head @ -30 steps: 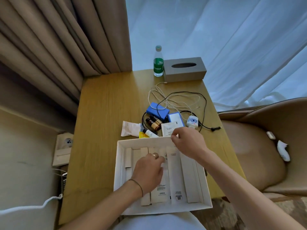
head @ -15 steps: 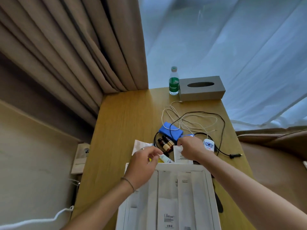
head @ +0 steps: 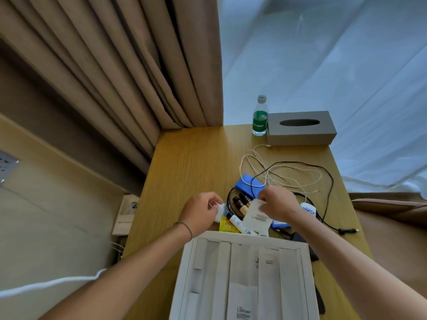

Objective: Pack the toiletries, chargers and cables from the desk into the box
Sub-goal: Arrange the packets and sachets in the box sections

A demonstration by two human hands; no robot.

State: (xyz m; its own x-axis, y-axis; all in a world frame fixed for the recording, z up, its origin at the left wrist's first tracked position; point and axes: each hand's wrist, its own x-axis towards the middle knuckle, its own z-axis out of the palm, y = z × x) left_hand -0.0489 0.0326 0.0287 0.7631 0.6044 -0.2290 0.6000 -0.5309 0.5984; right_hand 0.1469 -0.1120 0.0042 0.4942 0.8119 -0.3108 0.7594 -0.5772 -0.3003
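Both arms reaching over box (head: 245, 236) at desk's (head: 184, 172) near edge, left hand (head: 201, 212) pinching white packet (head: 221, 210), right hand (head: 278, 204) apparently gripping sachet (head: 256, 219) top, cables (head: 288, 174) beyond

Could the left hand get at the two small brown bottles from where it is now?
Probably yes. The left hand sits just beside the brown bottles, with no obstacle between. But its fingers are already pinching a white packet, and a black cable loops around the bottles, so a grab might snag.
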